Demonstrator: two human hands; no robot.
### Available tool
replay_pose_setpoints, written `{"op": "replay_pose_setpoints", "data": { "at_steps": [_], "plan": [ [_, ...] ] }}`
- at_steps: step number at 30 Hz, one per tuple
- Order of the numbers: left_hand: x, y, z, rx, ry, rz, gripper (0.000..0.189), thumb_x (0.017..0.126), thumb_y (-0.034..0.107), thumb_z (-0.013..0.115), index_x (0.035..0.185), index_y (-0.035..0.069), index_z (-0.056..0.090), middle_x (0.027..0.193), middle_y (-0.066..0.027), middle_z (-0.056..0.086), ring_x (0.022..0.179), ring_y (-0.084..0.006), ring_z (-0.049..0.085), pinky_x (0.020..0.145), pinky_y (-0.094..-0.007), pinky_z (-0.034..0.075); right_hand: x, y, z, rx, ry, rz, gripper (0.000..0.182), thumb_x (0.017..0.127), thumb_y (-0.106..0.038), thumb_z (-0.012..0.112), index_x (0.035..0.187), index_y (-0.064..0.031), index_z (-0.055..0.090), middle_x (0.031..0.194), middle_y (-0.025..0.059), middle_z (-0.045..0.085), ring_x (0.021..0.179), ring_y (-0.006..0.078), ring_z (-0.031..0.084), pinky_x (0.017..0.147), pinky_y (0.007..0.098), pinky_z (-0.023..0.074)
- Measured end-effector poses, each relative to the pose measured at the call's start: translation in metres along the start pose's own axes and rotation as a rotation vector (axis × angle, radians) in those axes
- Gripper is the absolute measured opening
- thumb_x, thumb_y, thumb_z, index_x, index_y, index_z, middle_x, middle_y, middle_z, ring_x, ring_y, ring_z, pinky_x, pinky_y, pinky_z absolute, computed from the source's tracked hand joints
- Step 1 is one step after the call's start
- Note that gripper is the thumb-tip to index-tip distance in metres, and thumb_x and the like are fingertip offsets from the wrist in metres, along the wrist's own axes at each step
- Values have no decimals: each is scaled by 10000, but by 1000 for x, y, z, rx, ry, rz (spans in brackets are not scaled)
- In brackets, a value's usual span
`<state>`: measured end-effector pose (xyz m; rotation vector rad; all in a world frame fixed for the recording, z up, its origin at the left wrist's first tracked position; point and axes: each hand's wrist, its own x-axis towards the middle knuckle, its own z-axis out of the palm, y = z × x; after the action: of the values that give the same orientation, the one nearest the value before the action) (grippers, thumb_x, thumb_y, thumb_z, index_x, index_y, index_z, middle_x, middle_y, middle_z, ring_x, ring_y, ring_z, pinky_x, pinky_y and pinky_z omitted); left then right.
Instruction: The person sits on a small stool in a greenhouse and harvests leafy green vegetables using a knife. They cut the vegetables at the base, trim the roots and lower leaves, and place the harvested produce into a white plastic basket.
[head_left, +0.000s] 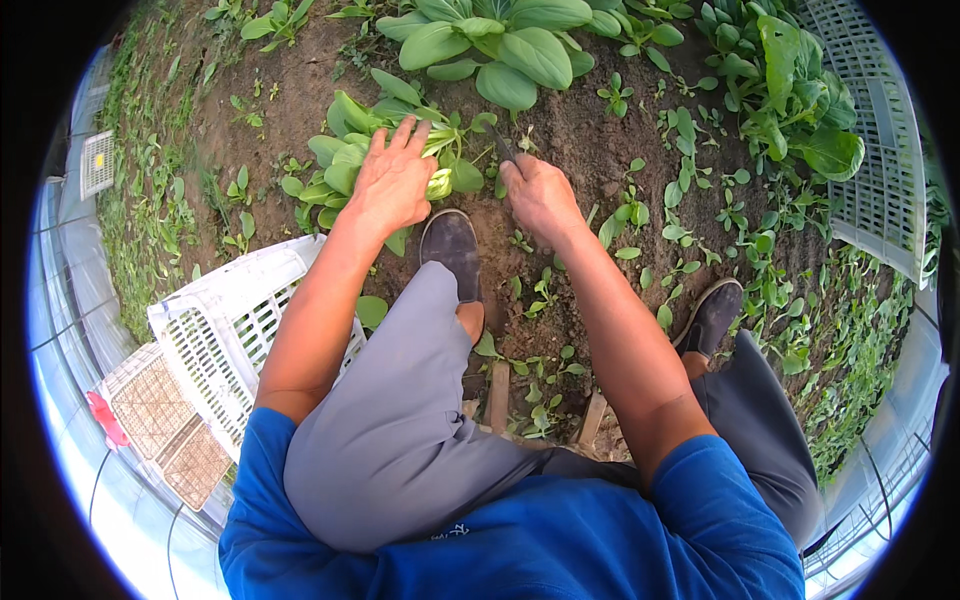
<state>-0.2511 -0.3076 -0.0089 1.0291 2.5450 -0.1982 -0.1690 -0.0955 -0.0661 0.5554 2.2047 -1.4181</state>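
My left hand rests palm down on a bunch of leafy greens, bok choy by the look of it, lying on the soil. Pale cut-looking stem bases show beside its fingers. My right hand is closed around the handle of a dark-bladed knife, whose blade points up and left over bare earth. A small pale plant stub stands just beyond that hand. Above both hands grows a large bok choy plant with broad green leaves.
A white plastic crate is at the left, with tan crates beyond it. Another white crate stands at the upper right beside heaped greens. Small seedlings dot the soil between my shoes. Wooden stool legs show below me.
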Motion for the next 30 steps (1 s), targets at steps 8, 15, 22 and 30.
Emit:
{"op": "replay_pose_setpoints", "data": {
  "at_steps": [8,15,22,30],
  "plan": [
    [-15,-5,20,-5,113,-17,336,660,155,822,960,20,754,1568,-217,500,1447,-347,483,1090,-494,433,33,1,44,-150,-33,-5,444,1058,-383,488,1109,-2,709,1108,289,729,1083,475,687,981,544,531],
    [-16,-12,30,-76,146,-19,357,641,166,843,938,21,709,1578,-212,487,1446,-362,471,1094,-485,415,38,4,53,-247,-4,-68,465,1069,-391,465,1091,4,709,1100,297,730,1074,481,689,977,552,530],
    [-18,-15,35,-126,182,-14,350,642,159,836,935,15,709,1569,-203,494,1431,-357,478,1099,-483,412,31,3,66,-218,58,-59,462,1070,-379,460,1047,16,697,1043,311,730,1033,490,696,950,563,535],
    [-20,-19,39,-126,221,-1,346,663,156,824,964,13,731,1533,-183,533,1425,-332,494,1090,-480,429,42,11,67,-243,36,-102,450,1062,-365,468,1034,22,695,1042,319,725,1025,497,694,948,562,537]
  ]
}}
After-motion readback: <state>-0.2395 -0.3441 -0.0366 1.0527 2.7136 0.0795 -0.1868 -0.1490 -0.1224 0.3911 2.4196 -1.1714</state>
